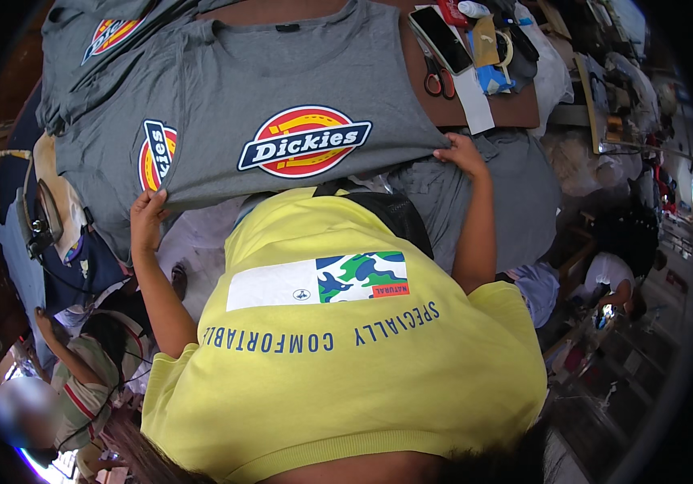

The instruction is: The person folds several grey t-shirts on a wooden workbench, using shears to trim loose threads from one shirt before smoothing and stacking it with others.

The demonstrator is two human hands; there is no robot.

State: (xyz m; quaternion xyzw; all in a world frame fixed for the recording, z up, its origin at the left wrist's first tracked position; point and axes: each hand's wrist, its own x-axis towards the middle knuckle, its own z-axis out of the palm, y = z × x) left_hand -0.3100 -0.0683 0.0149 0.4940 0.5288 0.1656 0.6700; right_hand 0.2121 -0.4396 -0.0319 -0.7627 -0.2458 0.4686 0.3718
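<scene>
A grey sleeveless shirt (306, 77) with an oval red, yellow and blue chest print lies spread over the brown table before me. My left hand (149, 216) pinches its near edge at the left, thumb on top. At the right, my right hand (466, 153) pinches the other end of that edge. Between the two hands the edge runs nearly straight and hangs slightly over the table's front. Beneath and to the left lies another grey shirt (104, 129) with a similar print, partly covered.
Scissors (438, 81), a phone (441, 39) and tape (504, 50) lie on the table (516, 115) at the far right. More grey cloth (524, 202) hangs beside my right arm. An iron (49, 202) stands at the left, near a co-worker (88, 363). Another person (611, 274) is at the right.
</scene>
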